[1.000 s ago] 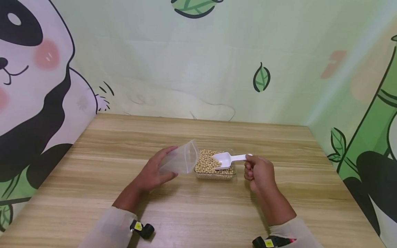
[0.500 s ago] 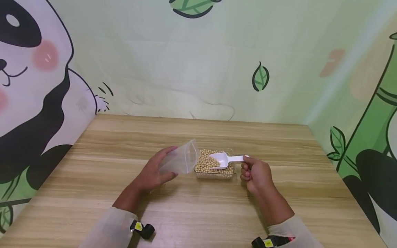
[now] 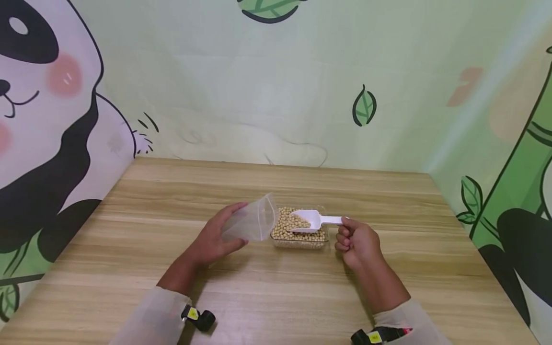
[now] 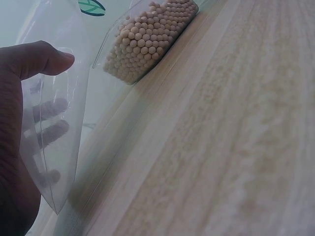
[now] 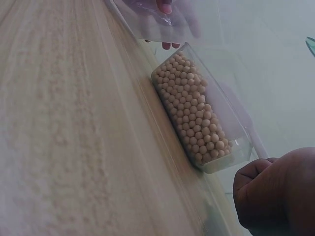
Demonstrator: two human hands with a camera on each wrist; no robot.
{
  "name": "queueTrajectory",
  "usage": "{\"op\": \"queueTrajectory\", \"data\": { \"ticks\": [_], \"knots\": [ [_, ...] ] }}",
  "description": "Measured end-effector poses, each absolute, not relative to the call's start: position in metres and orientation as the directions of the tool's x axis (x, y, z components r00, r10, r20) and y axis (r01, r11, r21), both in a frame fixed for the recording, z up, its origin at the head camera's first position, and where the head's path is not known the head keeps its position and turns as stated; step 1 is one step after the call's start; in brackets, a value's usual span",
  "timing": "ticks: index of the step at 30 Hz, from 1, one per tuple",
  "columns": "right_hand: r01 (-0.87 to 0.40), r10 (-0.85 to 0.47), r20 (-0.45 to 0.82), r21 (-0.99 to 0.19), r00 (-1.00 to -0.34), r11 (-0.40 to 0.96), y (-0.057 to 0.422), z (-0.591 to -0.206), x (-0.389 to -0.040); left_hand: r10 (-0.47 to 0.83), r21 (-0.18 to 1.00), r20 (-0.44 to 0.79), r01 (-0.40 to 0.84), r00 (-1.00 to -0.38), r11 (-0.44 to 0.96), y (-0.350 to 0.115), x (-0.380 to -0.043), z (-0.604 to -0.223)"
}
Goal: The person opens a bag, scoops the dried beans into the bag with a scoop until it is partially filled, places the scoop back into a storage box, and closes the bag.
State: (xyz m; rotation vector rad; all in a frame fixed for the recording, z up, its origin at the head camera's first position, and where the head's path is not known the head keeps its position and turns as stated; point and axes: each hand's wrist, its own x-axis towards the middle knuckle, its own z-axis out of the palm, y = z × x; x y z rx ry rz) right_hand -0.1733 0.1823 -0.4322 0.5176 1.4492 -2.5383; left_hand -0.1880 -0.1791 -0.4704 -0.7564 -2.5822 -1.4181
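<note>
My left hand [image 3: 211, 240] holds a clear zip-top plastic bag [image 3: 247, 221] round its sides, thumb on the near side and fingers on the far side. The bag leans right, its mouth beside the container, and no beans show in it. In my right hand [image 3: 363, 245] is the handle of a white scoop [image 3: 314, 221], gripped by curled fingers. Pale round beans [image 3: 282, 229], like soybeans, lie in the scoop's bowl, which is over the bean-filled clear container [image 3: 298, 246]. From the right wrist view, the container's wall [image 5: 242, 147] partly hides the scoop.
The container stands on a wood-grain table [image 3: 276, 297]. Behind the table is a pale green wall [image 3: 207, 86] printed with a panda, leaves and bamboo. Each sleeve carries a small black wrist camera [image 3: 201, 320].
The right hand first moved left, pushing the scoop deeper into the beans. Now the scoop sits slightly higher, with beans in its bowl. The left hand and bag have stayed in place.
</note>
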Motion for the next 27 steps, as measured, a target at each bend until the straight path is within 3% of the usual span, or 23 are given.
{"op": "queueTrajectory", "data": {
  "ticks": [15,27],
  "knots": [
    [0.279,0.053,-0.389,-0.742,-0.92,-0.609,0.184,-0.419,-0.172,0.377,0.756,0.32,0.474,-0.869,0.451,-0.179,-0.19,-0.473],
    [0.229,0.086,-0.345,-0.768,-0.935,-0.598,0.179,-0.407,-0.164,0.38,0.744,0.32,0.478,-0.868,0.467,-0.178,-0.189,-0.473]
  ]
}}
